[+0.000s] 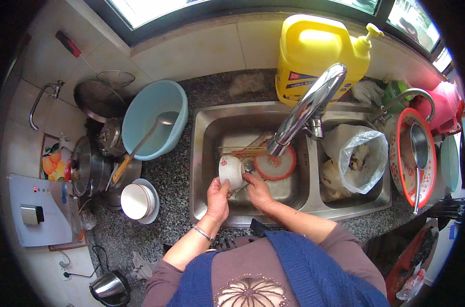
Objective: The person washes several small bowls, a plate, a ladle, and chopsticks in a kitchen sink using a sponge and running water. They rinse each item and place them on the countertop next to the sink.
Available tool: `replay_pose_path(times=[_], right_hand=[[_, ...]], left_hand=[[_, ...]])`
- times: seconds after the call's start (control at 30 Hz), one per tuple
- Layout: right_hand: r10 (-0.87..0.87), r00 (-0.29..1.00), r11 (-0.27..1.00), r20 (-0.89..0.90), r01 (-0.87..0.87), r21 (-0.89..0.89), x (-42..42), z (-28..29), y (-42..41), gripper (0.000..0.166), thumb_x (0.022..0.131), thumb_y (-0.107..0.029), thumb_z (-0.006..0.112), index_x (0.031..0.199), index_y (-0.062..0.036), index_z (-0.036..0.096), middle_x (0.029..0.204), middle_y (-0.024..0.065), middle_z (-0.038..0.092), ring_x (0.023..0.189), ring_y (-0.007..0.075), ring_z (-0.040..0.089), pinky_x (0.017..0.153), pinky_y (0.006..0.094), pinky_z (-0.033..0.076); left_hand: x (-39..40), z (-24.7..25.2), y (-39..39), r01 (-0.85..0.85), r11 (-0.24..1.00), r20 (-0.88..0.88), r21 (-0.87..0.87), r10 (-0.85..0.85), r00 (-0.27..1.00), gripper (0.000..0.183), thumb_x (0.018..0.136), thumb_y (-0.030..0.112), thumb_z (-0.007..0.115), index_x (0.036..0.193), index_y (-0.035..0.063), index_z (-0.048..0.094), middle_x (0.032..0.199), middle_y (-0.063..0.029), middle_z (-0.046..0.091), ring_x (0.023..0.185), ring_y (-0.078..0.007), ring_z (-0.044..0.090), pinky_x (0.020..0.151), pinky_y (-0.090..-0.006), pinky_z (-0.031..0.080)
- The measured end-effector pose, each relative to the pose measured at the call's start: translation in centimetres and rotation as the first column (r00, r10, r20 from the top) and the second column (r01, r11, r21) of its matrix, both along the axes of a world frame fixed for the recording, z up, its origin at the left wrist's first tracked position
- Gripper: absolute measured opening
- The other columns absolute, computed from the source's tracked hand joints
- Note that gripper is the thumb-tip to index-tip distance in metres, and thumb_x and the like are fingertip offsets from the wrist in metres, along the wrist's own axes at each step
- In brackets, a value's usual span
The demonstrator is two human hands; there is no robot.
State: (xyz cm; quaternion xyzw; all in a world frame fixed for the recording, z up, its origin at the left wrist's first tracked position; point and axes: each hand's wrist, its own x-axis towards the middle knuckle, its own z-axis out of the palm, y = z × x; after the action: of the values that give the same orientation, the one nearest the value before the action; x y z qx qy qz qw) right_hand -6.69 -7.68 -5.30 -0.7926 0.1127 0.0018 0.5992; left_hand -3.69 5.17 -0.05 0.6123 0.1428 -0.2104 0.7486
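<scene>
Over the left basin of the steel sink [251,115], my left hand [217,193] grips a small white bowl [231,173] with a red flower on its side. The bowl is tipped, its mouth turned away from view. My right hand [258,190] has its fingers curled at the bowl's right edge; something pale shows under them, too hidden to make out. Beyond the hands, a round red-rimmed lid or plate [275,163] with a flower print lies in the basin. Several chopsticks [242,149] lie beside it, partly behind the bowl. A chrome faucet [307,111] arches above.
In the right basin sits a plastic bag [361,161] of scraps. A yellow detergent jug [313,53] stands behind the faucet. To the left are a blue basin [178,126] with a ladle [140,140] and stacked white bowls [136,201]. An enamel basin [403,153] stands at right.
</scene>
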Motion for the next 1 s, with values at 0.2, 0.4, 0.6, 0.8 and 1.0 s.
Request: replay_pose_path(times=[0.2,0.4,0.6,0.8,1.0], right_hand=[[-0.101,0.965,0.974,0.244,0.145,-0.173,0.6,-0.3,0.8,0.023,0.083,-0.006,0.047,0.101,0.0023,0.058,0.099,0.0202,0.056,0.095,0.0350,0.053,0.084,0.0395,0.042],[-0.070,0.987,0.981,-0.143,0.094,0.170,0.7,2.4,-1.7,0.044,0.082,-0.033,0.056,0.110,0.0011,0.051,0.103,0.0193,0.056,0.095,0.0313,0.054,0.082,0.0401,0.043],[-0.001,0.874,0.966,-0.486,0.126,0.224,-0.1,1.2,-5.3,0.055,0.076,-0.032,0.061,0.118,-0.0007,0.045,0.111,0.0190,0.053,0.089,0.0286,0.059,0.069,0.0375,0.052],[-0.010,0.850,0.823,-0.527,-0.292,-0.487,-1.2,1.2,-7.6,0.063,0.068,-0.037,0.065,0.116,-0.0015,0.046,0.110,0.0226,0.050,0.099,0.0375,0.053,0.082,0.0438,0.046],[-0.004,0.856,0.667,-0.518,-0.383,-0.639,-1.5,0.3,-7.8,0.067,0.067,-0.039,0.066,0.117,-0.0011,0.043,0.112,0.0219,0.048,0.099,0.0373,0.053,0.080,0.0457,0.046]], left_hand=[[-0.5,0.0,0.1,-0.026,0.996,-0.045,-0.082,0.022,0.999,0.010,0.089,0.012,0.050,0.098,0.0090,0.053,0.086,0.0045,0.057,0.069,-0.0024,0.046,0.056,-0.0189,0.034],[-1.0,-2.5,0.7,0.254,0.852,0.142,0.458,-0.353,0.925,0.015,0.083,0.011,0.055,0.095,0.0032,0.060,0.081,-0.0061,0.063,0.074,-0.0145,0.057,0.069,-0.0276,0.045],[-2.3,-1.5,-2.1,0.441,0.476,0.249,0.761,-0.842,0.478,0.022,0.078,0.014,0.060,0.097,0.0034,0.056,0.084,-0.0201,0.059,0.084,-0.0376,0.056,0.074,-0.0436,0.045],[-1.6,-3.6,-0.6,0.561,0.499,0.100,0.661,-0.799,0.593,0.031,0.081,0.021,0.057,0.104,0.0008,0.055,0.100,-0.0185,0.061,0.094,-0.0325,0.058,0.080,-0.0388,0.046],[-1.2,-4.0,0.0,0.531,0.521,-0.022,0.669,-0.700,0.714,0.027,0.083,0.019,0.057,0.105,0.0035,0.058,0.095,-0.0139,0.063,0.089,-0.0231,0.061,0.078,-0.0319,0.047]])
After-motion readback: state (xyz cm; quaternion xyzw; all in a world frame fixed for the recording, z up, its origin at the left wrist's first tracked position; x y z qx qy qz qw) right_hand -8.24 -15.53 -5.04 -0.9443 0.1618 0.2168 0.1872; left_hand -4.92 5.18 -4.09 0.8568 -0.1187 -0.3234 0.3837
